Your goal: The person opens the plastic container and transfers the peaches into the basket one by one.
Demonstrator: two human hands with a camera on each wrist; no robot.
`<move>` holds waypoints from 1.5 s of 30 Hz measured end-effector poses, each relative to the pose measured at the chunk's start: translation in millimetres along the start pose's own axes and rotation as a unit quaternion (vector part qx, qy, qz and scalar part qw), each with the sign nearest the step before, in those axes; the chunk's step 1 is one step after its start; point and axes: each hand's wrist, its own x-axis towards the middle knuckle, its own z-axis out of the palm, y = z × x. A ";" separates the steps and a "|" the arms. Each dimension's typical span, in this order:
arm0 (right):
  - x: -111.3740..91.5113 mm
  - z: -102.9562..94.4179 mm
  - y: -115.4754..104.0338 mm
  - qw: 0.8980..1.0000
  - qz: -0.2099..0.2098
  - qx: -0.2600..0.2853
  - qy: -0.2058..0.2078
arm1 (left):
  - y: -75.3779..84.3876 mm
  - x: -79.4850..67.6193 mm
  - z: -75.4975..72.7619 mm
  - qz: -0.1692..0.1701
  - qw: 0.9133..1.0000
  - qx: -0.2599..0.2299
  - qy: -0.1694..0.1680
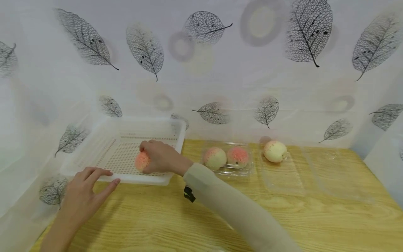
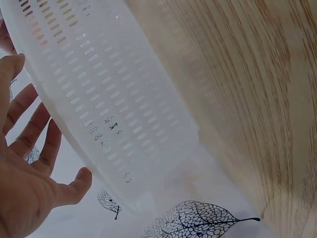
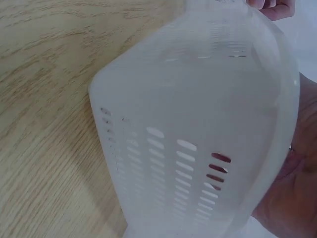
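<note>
A white plastic basket (image 1: 143, 178) with a slotted floor stands at the left of the table. My right hand (image 1: 165, 157) reaches over its right side and grips a pinkish-orange peach (image 1: 142, 161) inside the basket's outline. In the right wrist view, the basket wall (image 3: 188, 104) hides the peach and most of the fingers. My left hand (image 1: 83, 192) is at the basket's front left, fingertips right at the rim, with the fingers loosely spread. From the left wrist view, the left hand (image 2: 34, 163) lies along the basket's outer rim and holds nothing.
Right of the basket, a clear plastic box (image 1: 226, 172) contains two peaches. A pale yellow peach (image 1: 275, 151) sits at the back of another clear tray (image 1: 281, 178). A further clear tray (image 1: 335, 175) lies at the right. Leaf-printed cloth (image 1: 226, 84) hangs behind the wooden table (image 1: 151, 217).
</note>
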 end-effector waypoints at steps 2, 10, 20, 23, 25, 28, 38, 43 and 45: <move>2.3 0.6 -0.4 1.000 -0.004 -0.004 -0.004 | 0.5 0.2 1.0 0.002 1.000 -0.004 0.000; 6.5 4.8 -2.7 0.999 -0.027 -0.004 -0.024 | 1.2 2.5 1.2 0.002 1.000 0.000 0.001; 4.5 5.8 -1.5 0.999 -0.011 -0.021 -0.033 | 0.8 3.6 2.3 0.005 1.000 -0.003 0.005; 3.1 4.5 -1.2 0.999 -0.013 -0.015 -0.031 | 0.5 4.1 2.8 0.008 1.000 -0.004 0.007; 2.2 3.5 -1.4 0.999 -0.013 -0.011 -0.033 | 0.7 4.0 3.0 0.008 1.000 -0.004 0.007; 0.1 2.3 -1.7 0.999 -0.015 -0.012 -0.038 | 1.5 3.4 3.8 0.002 1.000 -0.005 0.003; -15.3 -10.4 -7.8 0.998 -0.034 -0.045 -0.030 | -0.3 1.6 3.4 0.011 1.000 -0.004 0.011; -23.8 -16.2 -10.9 0.998 -0.041 -0.042 -0.027 | -0.9 -1.0 2.1 -0.002 1.000 -0.003 0.005; -27.8 -18.0 -12.7 0.998 -0.048 -0.041 -0.023 | -1.4 -2.7 1.9 -0.006 1.000 -0.004 0.003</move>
